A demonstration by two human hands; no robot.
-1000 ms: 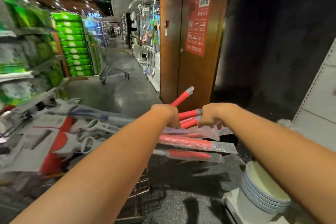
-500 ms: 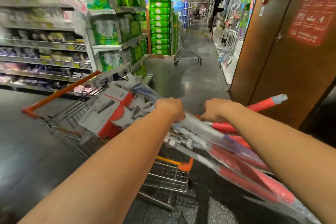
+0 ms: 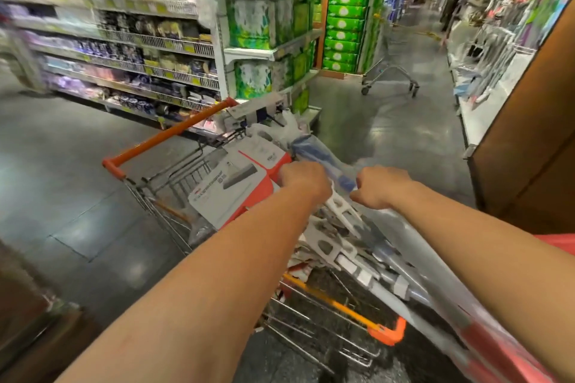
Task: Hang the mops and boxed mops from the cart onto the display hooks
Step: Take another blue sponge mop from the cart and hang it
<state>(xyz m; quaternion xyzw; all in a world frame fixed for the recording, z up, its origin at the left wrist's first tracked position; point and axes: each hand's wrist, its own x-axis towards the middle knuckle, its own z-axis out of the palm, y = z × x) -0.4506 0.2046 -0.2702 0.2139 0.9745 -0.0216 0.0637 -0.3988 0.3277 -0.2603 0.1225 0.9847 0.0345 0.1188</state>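
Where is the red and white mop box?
In the head view, the mop box lies in the cart, left of the left hand and the wrapped mops.

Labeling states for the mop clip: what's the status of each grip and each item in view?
left grip: holds the wrapped mops
right grip: holds the wrapped mops
wrapped mops: in plastic, lying across the cart, not hung
boxed mop: closed, tilted in the cart, not hung
cart: loaded, in the aisle
second cart: standing alone farther down the aisle
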